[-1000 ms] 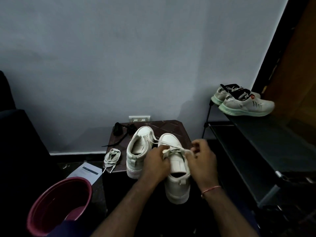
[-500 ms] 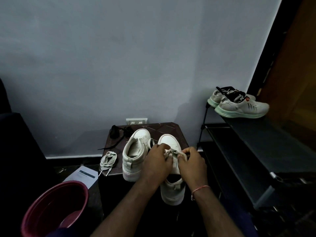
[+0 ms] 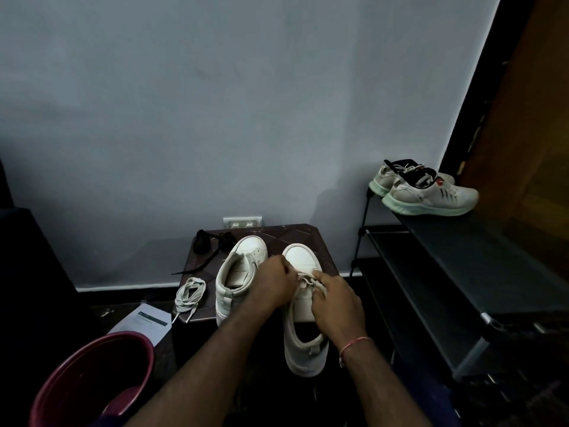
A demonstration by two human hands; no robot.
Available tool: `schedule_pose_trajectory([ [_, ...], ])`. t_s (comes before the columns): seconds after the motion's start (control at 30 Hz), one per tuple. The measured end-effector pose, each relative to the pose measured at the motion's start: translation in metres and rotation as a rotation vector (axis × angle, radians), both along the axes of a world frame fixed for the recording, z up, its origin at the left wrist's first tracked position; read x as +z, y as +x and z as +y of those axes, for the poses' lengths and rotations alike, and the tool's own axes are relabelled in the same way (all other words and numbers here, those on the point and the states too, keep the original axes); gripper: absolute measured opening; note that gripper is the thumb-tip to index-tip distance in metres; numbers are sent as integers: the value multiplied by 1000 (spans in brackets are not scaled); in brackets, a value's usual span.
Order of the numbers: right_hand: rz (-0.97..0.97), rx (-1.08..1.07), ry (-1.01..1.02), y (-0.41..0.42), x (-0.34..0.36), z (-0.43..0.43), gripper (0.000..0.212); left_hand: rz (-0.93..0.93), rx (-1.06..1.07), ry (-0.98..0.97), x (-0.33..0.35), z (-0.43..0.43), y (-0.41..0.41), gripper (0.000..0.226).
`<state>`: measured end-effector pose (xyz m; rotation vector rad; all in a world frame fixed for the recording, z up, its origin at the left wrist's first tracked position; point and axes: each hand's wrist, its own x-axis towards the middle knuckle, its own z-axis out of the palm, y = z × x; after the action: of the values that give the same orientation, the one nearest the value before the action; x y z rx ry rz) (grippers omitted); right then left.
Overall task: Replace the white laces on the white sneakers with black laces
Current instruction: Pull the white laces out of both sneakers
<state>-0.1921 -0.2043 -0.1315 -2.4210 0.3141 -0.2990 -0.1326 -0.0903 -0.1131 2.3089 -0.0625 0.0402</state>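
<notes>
Working the white lace (image 3: pixel 308 280) out of the near sneaker (image 3: pixel 303 352), just right of the middle of the frame, with its heel poking over the front edge of the desk (image 3: pixel 320 241). Pinching the lace with both hands: left hand (image 3: pixel 274 285) curled tight on it by the toe end, right hand (image 3: pixel 335 303) curled on the loose loops just beside. Judging this as unlacing the second shoe, with the other sneaker (image 3: pixel 237 272) to the left looking bare already and a loose white lace (image 3: pixel 189 292) lying in a heap at the desk's left edge. Best done by loosening one crossing at a time, tugging gently, and pulling straight out of each hole. Also pressing the shoe down a little, to stop it tipping off the edge. Leaving the black laces (image 3: pixel 212 241) waiting at the back left of the desk, ready for threading after this.
</notes>
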Motion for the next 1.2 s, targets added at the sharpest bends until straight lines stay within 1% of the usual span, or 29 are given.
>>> schedule_pose_trajectory([
  [0.07, 31, -34, 27, 4, 0, -2, 47, 45, 57, -181, -6, 3, 0, 12],
  [0.1, 45, -52, 73, 5, 0, -3, 55, 34, 85, -218, -8, 4, -1, 11],
  [0.13, 40, -67, 115, 6, 1, -3, 61, -17, 108, -210, -9, 4, -3, 10],
  [0.17, 19, -77, 141, 5, 2, -3, 61, -95, 121, -186, -9, 4, -5, 8],
  [0.23, -37, -98, 157, 3, 2, -2, 44, -264, 76, -144, -5, 2, -10, 5],
  [0.3, -64, -117, 159, 1, 1, -2, 24, -307, -71, -40, 1, -4, -14, 7],
  [0.37, -62, -125, 162, 0, -1, -1, 12, -283, -184, 207, 2, -10, -18, 15],
  [0.43, -63, -123, 136, 1, -2, -2, 7, -308, -217, 426, 0, -13, -19, 24],
  [0.47, -70, -113, 119, 1, -2, -1, 8, -327, -207, 477, -1, -14, -20, 25],
  [0.6, -85, -105, 92, 0, -2, -4, 14, -375, -142, 541, -5, -20, -18, 22],
  [0.8, -50, -113, 151, 1, 0, -7, 7, -385, -109, 566, -11, -22, -15, 22],
  [0.83, -44, -112, 176, 1, 1, -8, 4, -365, -112, 544, -12, -22, -14, 22],
  [0.87, -40, -115, 214, 2, 2, -10, 3, -346, -109, 477, -14, -23, -12, 22],
  [0.9, -40, -117, 261, 4, 2, -12, 6, -326, -97, 371, -14, -22, -11, 23],
  [0.93, -39, -123, 321, 5, 2, -14, 9, -289, -71, 196, -14, -22, -9, 24],
  [1.0, -53, -142, 435, 9, 0, -17, 14, -147, 28, -194, -9, -20, -10, 22],
  [1.03, -61, -148, 474, 11, -3, -20, 15, -90, 74, -319, -8, -19, -11, 19],
  [1.07, -62, -156, 492, 13, -5, -21, 16, -84, 93, -352, -7, -18, -11, 17],
  [1.1, -57, -157, 488, 13, -4, -20, 16, -98, 76, -342, -7, -17, -12, 14],
  [1.17, -35, -141, 409, 11, -1, -17, 16, -128, -18, -311, -7, -16, -14, 5],
  [1.2, -14, -141, 343, 10, 1, -15, 15, -141, -70, -260, -7, -16, -15, 2],
])
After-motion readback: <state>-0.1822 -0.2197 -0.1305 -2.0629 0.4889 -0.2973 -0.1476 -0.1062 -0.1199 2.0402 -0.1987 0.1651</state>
